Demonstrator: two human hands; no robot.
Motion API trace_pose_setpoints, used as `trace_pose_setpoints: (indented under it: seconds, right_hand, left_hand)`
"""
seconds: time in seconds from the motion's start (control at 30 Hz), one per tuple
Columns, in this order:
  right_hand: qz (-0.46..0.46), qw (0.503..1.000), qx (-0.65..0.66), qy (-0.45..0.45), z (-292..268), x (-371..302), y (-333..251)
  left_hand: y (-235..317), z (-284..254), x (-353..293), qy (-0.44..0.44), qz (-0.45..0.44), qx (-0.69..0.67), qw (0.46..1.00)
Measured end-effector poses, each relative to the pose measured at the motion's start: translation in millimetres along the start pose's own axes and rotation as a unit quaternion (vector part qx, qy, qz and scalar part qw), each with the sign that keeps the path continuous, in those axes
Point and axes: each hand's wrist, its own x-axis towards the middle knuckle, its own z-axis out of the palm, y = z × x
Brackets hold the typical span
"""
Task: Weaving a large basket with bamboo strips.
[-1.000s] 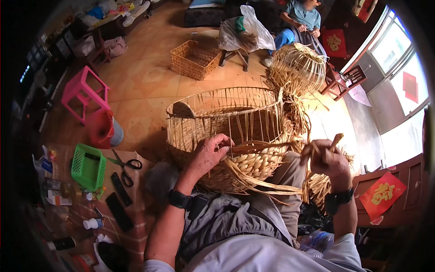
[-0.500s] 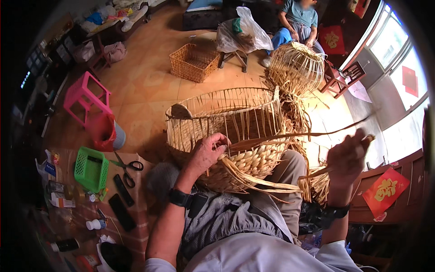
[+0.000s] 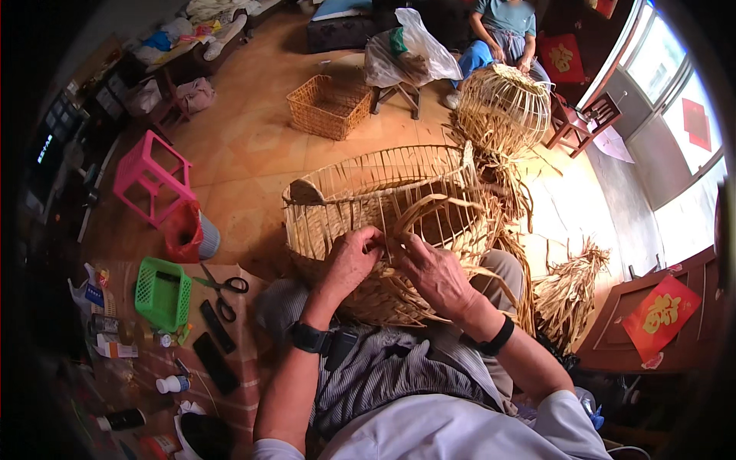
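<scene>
On my lap rests a large oval basket (image 3: 383, 295), its lower wall woven of thick dried straw and its upper part still bare upright stakes below a rim. My left hand (image 3: 354, 261) is closed at the near wall, thumb and fingers pinching a straw strand beside a stake. Right next to it, my right hand (image 3: 435, 274) is closed on a dried straw strand (image 3: 429, 205), which loops up above the knuckles. Loose straw ends hang over the near side of the basket. The fingertips of both hands are partly hidden.
Bundles of dried straw (image 3: 575, 291) lie at right. At left, a cloth-covered table holds a green plastic basket (image 3: 162, 295), scissors (image 3: 222, 287) and bottles. Beyond stand a pink stool (image 3: 153, 176), a bin (image 3: 195, 234) and a wicker basket (image 3: 328, 111). Another person (image 3: 506, 38) handles a round basket (image 3: 506, 107).
My right hand has come in from the far right to the basket's near wall, beside the left. The strand it drew out sideways now loops over the basket. The left hand stays nearly in place.
</scene>
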Motion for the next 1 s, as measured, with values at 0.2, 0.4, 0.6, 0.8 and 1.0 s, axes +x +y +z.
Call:
trace_pose_setpoints:
  seconds: [0.2, 0.4, 0.6, 0.8, 1.0]
  right_hand:
    - [-0.076, 0.997, 0.031, 0.004, 0, 4, 14]
    - [-0.055, 0.998, 0.039, -0.002, 0, 15, 15]
    - [0.124, 0.977, 0.166, 0.058, 4, -8, 4]
    - [0.117, 0.987, 0.096, 0.061, 24, -42, -13]
    - [0.099, 0.987, 0.105, 0.072, 30, -50, -14]
  left_hand:
    - [2, 1, 2, 0.017, 0.006, 0.059, 0.998]
    - [1, -5, 2, -0.035, 0.001, 0.103, 0.994]
    - [12, -6, -10, -0.117, -0.108, -0.026, 0.987]
    - [11, 3, -5, -0.085, -0.156, 0.02, 0.984]
    - [0, 3, 3, -0.12, -0.126, -0.023, 0.984]
